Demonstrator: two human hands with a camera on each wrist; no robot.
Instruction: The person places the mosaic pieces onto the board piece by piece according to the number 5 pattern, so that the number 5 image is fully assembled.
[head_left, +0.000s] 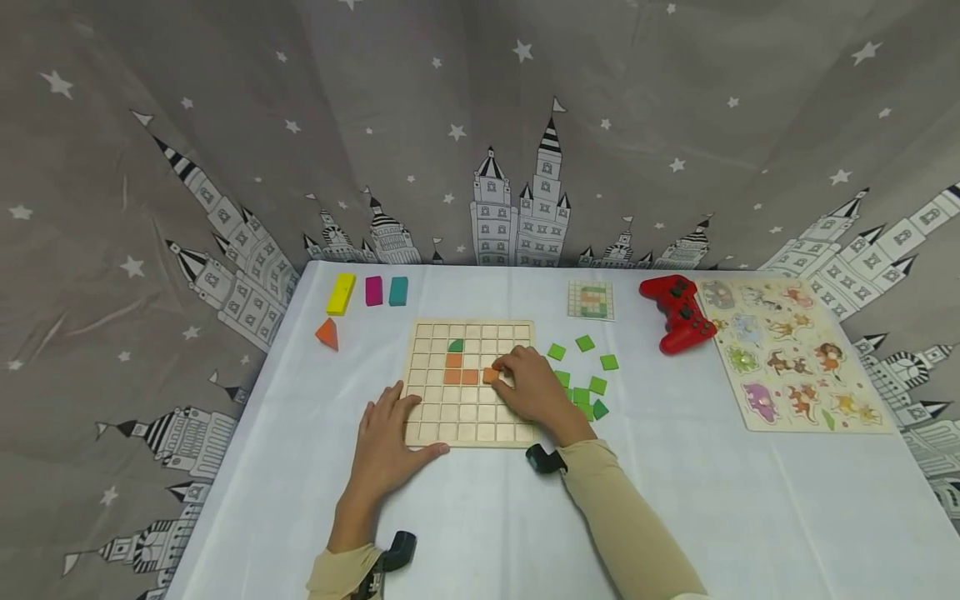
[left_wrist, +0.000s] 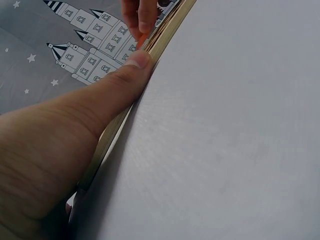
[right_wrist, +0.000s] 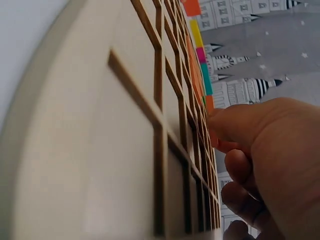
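A: Grey fabric backdrop (head_left: 457,92) with stars and castles, desk (head_left: 270,508) under white cloth. Grips?

B: Right grip (head_left: 534,385): thumb and fingertips pinching a small orange square tile (head_left: 491,376). Left grip (head_left: 384,442): spread, fingers by the left side of the square pale wooden grid board (head_left: 468,414), thumb at its near edge.

A: Tile where?

B: Over the board's middle, just right of two flat orange square tiles (head_left: 470,377) in that row. Seated or hovering, can't tell.

A: Doing it well?

B: Line its edges up with the cell first, lower it level, let go, then one fingertip press. Tilted, it'd probably snag on the thin raised wooden ridges (right_wrist: 159,150); see right wrist view.

A: Watch for?

B: Nudging the neighbours, maybe also the green quarter-round tile (head_left: 456,345) two rows up. Left thumb bracing should stop sliding. Glance at the small printed grid card (head_left: 591,300) beyond the board for the cell.
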